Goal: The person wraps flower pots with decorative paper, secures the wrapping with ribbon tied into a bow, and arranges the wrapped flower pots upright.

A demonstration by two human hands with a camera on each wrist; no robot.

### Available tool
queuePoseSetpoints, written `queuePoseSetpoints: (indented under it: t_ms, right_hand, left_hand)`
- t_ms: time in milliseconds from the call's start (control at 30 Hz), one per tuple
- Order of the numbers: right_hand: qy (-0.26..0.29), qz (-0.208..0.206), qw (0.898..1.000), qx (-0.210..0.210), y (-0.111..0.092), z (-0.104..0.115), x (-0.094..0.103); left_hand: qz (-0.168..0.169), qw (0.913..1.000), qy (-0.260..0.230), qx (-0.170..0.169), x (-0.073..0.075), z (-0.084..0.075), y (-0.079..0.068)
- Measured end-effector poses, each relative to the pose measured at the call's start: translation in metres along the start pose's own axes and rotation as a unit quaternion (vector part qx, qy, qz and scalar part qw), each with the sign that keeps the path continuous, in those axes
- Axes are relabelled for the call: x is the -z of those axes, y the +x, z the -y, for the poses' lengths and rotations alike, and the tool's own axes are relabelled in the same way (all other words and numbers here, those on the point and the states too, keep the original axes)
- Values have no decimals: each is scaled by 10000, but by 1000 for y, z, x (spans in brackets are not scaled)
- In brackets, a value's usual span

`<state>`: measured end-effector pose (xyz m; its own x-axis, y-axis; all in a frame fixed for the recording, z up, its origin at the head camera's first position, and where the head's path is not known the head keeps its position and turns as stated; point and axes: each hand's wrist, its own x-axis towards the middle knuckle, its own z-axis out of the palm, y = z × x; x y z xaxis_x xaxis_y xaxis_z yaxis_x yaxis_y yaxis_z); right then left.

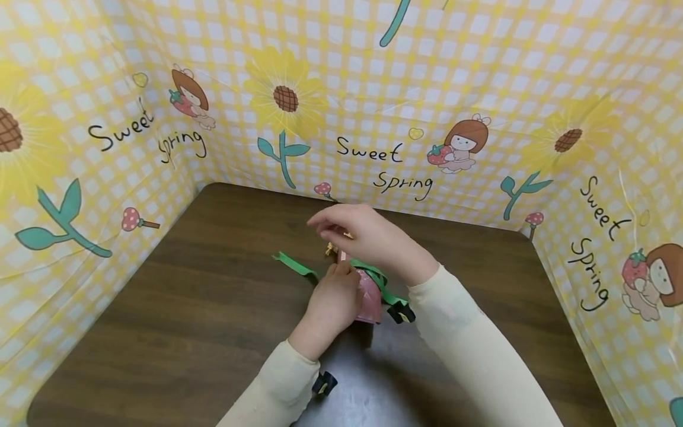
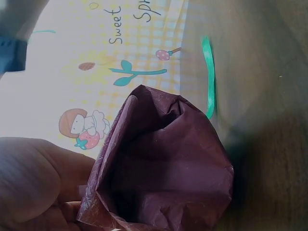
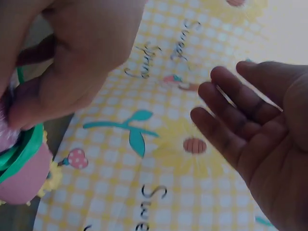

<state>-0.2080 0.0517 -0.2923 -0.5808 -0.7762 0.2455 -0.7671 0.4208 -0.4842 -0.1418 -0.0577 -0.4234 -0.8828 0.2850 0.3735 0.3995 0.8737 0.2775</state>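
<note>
Nearest the lens, two cream sleeves (image 1: 480, 350) enter from the bottom edge of the head view, one at lower centre and one at lower right. A black wrist device (image 1: 324, 384) is seen beside the left sleeve; a second black wrist device (image 1: 401, 312) is seen beside the right cuff.

Left hand (image 1: 331, 299): positioned at frame centre. Fingers are curled and grip the pink wrapper (image 1: 369, 299), which is located at centre, just right of this hand. In the left wrist view, the hollow end of the wrapper faces the lens.

Right hand (image 1: 368, 234): raised above and to the right of the left hand. Fingers are extended, loosely bent, and hold nothing.

Green ribbon (image 1: 293, 265): runs against the wrapper; one end extends to the left of centre, another section to the right. Yellow pieces (image 3: 50, 182) show at the wrapper's far end.

Base surface: dark wooden table (image 1: 187, 284). A yellow checked cloth (image 1: 363, 107) fills the upper frame and both sides.
</note>
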Motion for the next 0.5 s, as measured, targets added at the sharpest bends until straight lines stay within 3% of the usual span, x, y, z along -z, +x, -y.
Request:
queuePoseSetpoints:
  t_ms: [100, 233, 333, 500]
  right_hand:
    - [-182, -481, 9982, -303, -19, -9, 1]
    - [-217, -912, 9911, -948, -45, -28, -7]
    - [-53, -1036, 9842, -1434, -63, -41, -18]
    - [-37, -1029, 9729, -2071, -84, -63, -47]
  left_hand:
    - [38, 9998, -138, 116, 1, 0, 0]
    - [413, 9980, -257, 397, 2, -1, 2]
    - [643, 9962, -244, 535, 4, -2, 5]
    - [677, 9969, -110, 380, 7, 0, 7]
